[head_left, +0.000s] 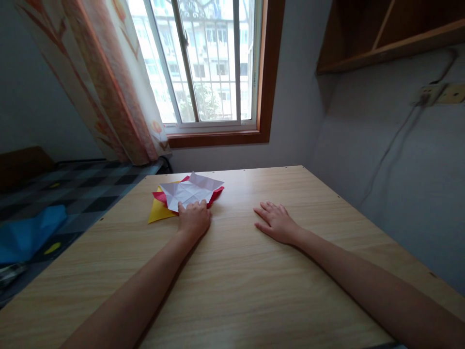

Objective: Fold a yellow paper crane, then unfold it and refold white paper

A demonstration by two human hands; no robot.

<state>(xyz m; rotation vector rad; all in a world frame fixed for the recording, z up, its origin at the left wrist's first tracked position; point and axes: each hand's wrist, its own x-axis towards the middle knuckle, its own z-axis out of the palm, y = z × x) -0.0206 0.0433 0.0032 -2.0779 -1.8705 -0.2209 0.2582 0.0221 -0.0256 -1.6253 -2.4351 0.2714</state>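
A small stack of creased paper sheets lies at the far left of the wooden table: a white sheet on top, a red sheet under it and a yellow sheet at the bottom. My left hand rests on the near edge of the stack, its fingers curled over the white sheet's corner. My right hand lies flat on the bare tabletop, fingers spread, well to the right of the papers and holding nothing.
A window with a curtain is behind the table. A wall with a socket and cable runs along the right, below a wooden shelf. Left of the table is a bed with a checked cover and a blue cloth.
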